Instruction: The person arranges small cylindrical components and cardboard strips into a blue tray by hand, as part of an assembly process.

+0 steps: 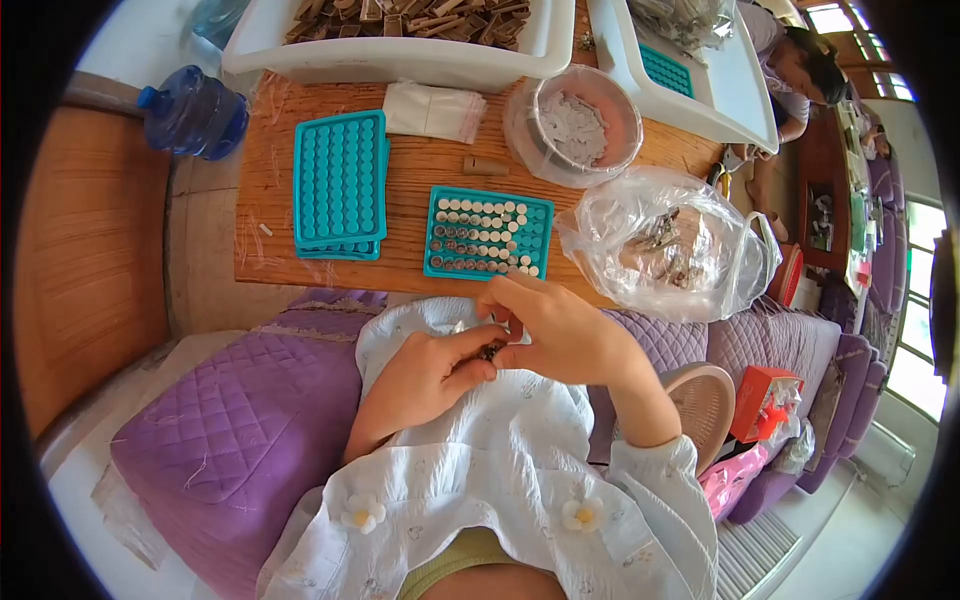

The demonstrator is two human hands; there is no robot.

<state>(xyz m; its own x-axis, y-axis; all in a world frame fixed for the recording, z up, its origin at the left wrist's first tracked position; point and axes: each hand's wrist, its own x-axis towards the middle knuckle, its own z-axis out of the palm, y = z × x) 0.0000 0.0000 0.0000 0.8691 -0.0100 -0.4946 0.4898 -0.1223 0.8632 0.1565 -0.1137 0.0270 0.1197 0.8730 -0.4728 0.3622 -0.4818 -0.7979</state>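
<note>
In front of my lap my two hands meet just below the table's front edge. My left hand (437,372) is closed, its thumb and fingers pinching a small dark, speckled piece (490,351) whose kind I cannot make out. Above it curls my right hand (560,325), its thumb tip by that piece and its fingers bent; whatever they may grip is hidden. Beyond them lies a teal tray (542,222) of round wells. Rows of small white discs (487,222) fill much of it, with several dark-centred ones toward the left and near side.
Stacked teal trays (340,180), a plastic bag pack (434,110) and a brown strip (485,166) lie on the wooden table (265,225). A bucket of whitish material (585,130) and a clear bag (680,245) stand right. White bins (400,62) line the back; another person (790,75) sits far right.
</note>
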